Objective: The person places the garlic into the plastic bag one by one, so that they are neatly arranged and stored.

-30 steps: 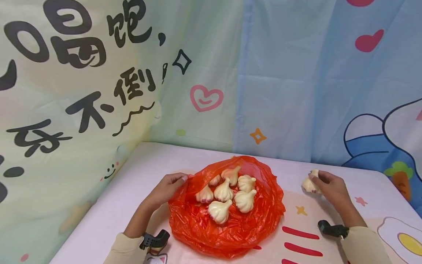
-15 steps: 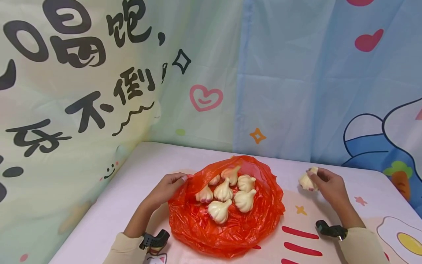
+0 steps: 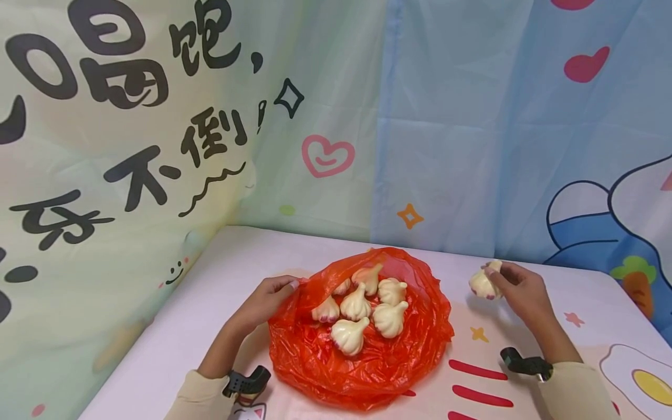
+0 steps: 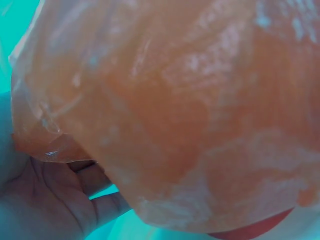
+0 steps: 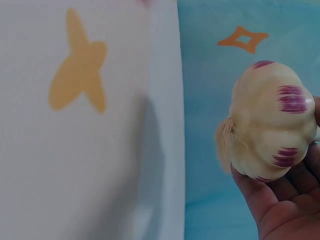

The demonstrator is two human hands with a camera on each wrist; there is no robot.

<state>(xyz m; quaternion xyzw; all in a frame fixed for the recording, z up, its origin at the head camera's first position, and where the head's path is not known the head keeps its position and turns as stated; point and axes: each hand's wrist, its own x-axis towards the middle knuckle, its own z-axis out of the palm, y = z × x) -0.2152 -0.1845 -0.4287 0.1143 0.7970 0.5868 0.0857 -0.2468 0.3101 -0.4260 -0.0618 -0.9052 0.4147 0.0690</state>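
Note:
A red plastic bag point(image 3: 362, 379) lies spread open on the table, with several white garlic bulbs point(image 3: 349, 337) gathered inside it. My left hand point(image 3: 266, 302) pinches the bag's left rim between thumb and fingers; in the left wrist view the thin film point(image 4: 190, 125) covers much of that hand point(image 4: 50, 200). Off to the right of the bag, my right hand point(image 3: 525, 291) holds one garlic bulb point(image 3: 484, 284) by its stem end, raised above the table. Purple streaks and a tuft of roots show on this bulb point(image 5: 272, 120) in the right wrist view.
The table point(image 3: 210, 268) wears a pale cloth printed with red stripes, stars and a fried egg point(image 3: 643, 382). Patterned curtains point(image 3: 441, 128) stand behind it and along its left side. A small black camera sits on each wrist, such as the right one point(image 3: 525, 364).
My right hand has lifted the garlic bulb a little and shifted it left, nearer the bag. The left hand and the bag have stayed in place.

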